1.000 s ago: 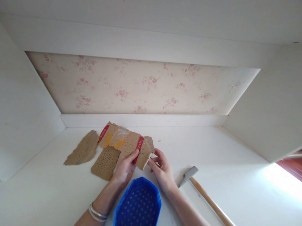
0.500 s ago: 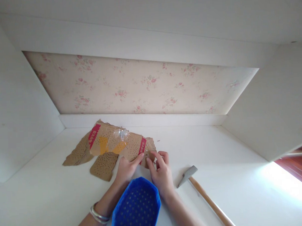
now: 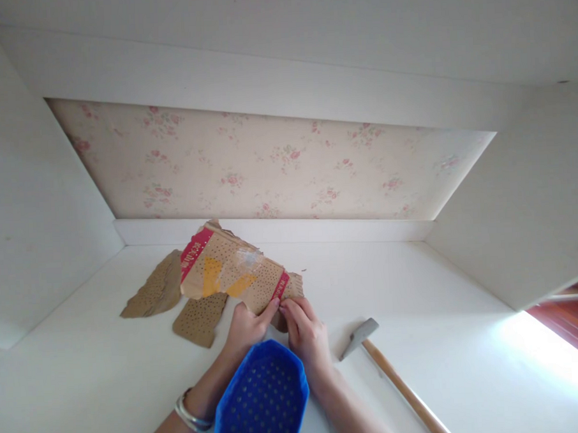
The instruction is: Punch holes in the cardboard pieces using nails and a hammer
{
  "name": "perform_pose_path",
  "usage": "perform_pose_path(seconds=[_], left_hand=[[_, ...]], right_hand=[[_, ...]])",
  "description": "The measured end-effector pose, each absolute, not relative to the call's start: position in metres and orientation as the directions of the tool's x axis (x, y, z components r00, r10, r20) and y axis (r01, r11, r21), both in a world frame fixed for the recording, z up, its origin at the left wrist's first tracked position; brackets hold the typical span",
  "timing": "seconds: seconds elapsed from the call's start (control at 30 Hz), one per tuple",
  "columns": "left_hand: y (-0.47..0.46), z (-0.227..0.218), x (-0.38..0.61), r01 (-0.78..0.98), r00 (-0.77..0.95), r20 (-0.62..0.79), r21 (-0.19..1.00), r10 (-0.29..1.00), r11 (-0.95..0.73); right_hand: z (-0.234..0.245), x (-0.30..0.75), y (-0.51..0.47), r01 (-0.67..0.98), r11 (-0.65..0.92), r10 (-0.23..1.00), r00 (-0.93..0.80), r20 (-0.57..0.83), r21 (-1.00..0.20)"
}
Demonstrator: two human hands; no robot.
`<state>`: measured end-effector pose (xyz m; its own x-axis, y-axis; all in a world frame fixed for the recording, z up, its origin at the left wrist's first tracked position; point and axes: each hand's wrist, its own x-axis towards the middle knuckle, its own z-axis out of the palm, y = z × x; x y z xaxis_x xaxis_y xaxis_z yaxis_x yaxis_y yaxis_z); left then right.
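Note:
Between my hands is a torn piece of cardboard (image 3: 238,270), brown, dotted with small holes, with red printed strips, yellow patches and a bit of clear tape. My left hand (image 3: 248,330) grips its lower edge, thumb lying on top beside the right red strip. Just next to that thumb, my right hand (image 3: 308,330) pinches the right end with bent fingers. The piece is tilted, its left end higher. Two other holed cardboard scraps, a pointed one (image 3: 153,286) and a smaller one (image 3: 200,319), lie on the white surface to the left, partly under it.
A blue tray-like object with dots (image 3: 261,396) sits low in front, between my forearms. To the right lies a hammer (image 3: 364,334) with a wooden handle. White panels enclose the surface (image 3: 392,276) on both sides, and floral wallpaper (image 3: 277,166) shows behind.
The held cardboard has tipped, its left end rising and shifting right, off the pointed scrap. My right fingers have closed in toward my left thumb. The hammer and loose scraps stay put.

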<state>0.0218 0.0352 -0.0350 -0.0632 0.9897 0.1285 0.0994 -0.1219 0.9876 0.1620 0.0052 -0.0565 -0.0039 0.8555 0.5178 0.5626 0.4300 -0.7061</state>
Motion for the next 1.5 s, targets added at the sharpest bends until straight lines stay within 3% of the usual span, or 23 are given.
perform_pose_path(seconds=[0.37,0.5,0.8,1.07,1.3,1.5], left_hand=[[0.035,-0.039,0.022,0.192,-0.184,0.124,0.978,0.975,-0.088],[0.040,-0.040,0.016,0.187,-0.321,0.116,0.981,0.940,-0.057],[0.042,-0.038,0.011,0.104,-0.356,0.091,0.993,0.930,-0.058],[0.044,-0.035,0.009,0.012,-0.395,0.048,0.999,0.918,-0.047],[0.039,-0.030,0.014,0.026,-0.330,0.089,0.996,0.940,-0.085],[0.037,-0.032,0.017,0.065,-0.302,0.118,0.992,0.946,-0.103]], right_hand=[[-0.059,0.158,0.002,0.538,0.461,0.808,0.074,0.584,-0.706],[-0.057,0.159,0.004,0.520,0.450,0.797,0.134,0.589,-0.726],[-0.052,0.169,0.014,0.501,0.227,0.842,0.330,0.427,-0.835],[-0.055,0.167,0.017,0.605,0.219,0.903,0.173,0.394,-0.766],[-0.058,0.167,0.017,0.665,0.158,0.929,0.152,0.338,-0.730],[-0.049,0.165,0.013,0.625,0.141,0.934,0.172,0.312,-0.767]])
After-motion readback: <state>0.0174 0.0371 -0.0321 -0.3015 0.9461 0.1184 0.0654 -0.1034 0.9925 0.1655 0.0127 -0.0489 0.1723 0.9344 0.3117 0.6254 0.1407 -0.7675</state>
